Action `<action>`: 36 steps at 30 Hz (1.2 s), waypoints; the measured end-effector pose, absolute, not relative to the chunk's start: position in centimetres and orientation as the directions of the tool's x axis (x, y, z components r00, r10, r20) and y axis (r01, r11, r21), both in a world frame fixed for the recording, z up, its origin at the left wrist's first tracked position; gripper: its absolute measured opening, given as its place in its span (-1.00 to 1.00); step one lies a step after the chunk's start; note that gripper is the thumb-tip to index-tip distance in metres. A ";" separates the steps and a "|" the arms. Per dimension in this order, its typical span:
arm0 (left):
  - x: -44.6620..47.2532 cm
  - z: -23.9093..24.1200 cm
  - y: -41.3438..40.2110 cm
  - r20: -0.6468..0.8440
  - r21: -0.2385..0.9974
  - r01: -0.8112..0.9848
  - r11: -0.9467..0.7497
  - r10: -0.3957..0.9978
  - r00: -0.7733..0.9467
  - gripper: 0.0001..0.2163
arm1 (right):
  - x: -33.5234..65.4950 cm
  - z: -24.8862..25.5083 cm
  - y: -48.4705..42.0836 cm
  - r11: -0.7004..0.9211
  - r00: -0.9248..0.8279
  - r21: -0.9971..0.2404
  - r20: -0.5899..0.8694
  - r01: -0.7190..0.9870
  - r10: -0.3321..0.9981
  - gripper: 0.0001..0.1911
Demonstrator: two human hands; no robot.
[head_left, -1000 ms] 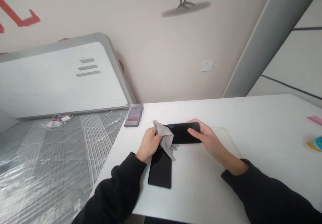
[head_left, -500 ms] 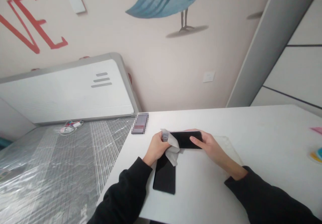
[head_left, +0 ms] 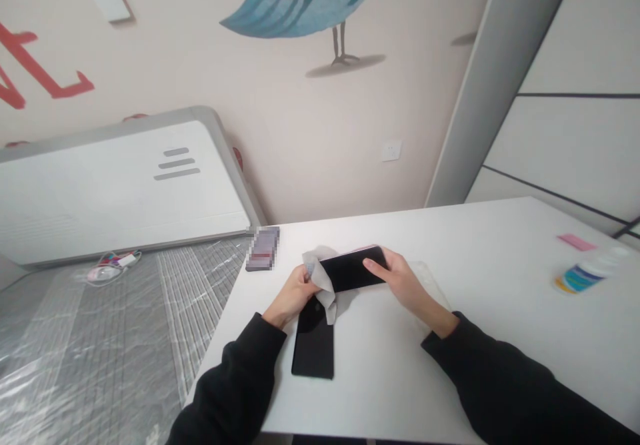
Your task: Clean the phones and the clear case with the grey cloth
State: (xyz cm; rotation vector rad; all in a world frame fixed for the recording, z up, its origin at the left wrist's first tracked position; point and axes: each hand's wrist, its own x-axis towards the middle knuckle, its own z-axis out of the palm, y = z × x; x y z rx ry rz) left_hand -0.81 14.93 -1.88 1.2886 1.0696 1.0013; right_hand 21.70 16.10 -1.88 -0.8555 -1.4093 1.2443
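Note:
My right hand point(head_left: 395, 275) grips the right end of a black-screened smartphone point(head_left: 353, 270), its thumb lying on the glass. Around the phone's left end is a light grey cloth point(head_left: 324, 284), pinched in my left hand point(head_left: 295, 293). The phone is held above the white table, its right end slightly higher. Below my left hand a second black phone point(head_left: 313, 346) lies flat on the table, its upper end partly covered by the hand and cloth. A clear, thin plastic sheet or bag point(head_left: 431, 282) lies partly behind my right forearm.
The white table point(head_left: 390, 372) carries a pixelated small item point(head_left: 263, 248) at its back left corner. On the right lie a white bottle with a blue label point(head_left: 585, 275) and a pink piece point(head_left: 577, 242). A plastic-covered bed point(head_left: 100, 345) adjoins the left.
My view has turned to the right, bringing the bottle fully into sight. The held phone has tilted, its right end rising, with the cloth still around its left end.

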 end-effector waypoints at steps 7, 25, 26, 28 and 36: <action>-0.7 -2.5 15.9 -0.018 0.998 0.067 0.013 0.997 0.074 -0.81 | 21.1 -1.8 15.6 0.284 -0.213 -0.955 0.295 -0.079 0.931 -0.66; -0.3 -1.8 15.2 -0.056 0.998 0.012 0.055 0.987 0.149 -0.74 | 21.6 -2.2 16.0 0.312 -0.192 -0.950 0.306 0.001 0.933 -0.69; -0.4 -1.9 15.3 -0.053 0.998 0.023 0.050 0.989 0.137 -0.75 | 21.6 -2.1 16.0 0.314 -0.194 -0.949 0.307 0.006 0.932 -0.69; -0.6 -2.1 15.5 -0.042 0.998 0.047 0.037 0.994 0.106 -0.78 | 21.6 -2.1 15.9 0.318 -0.193 -0.948 0.309 0.017 0.931 -0.69; -1.3 -2.5 15.8 0.013 0.997 0.077 -0.014 1.000 0.013 -0.77 | 21.3 -1.9 15.9 0.332 -0.224 -0.943 0.318 0.025 0.921 -0.69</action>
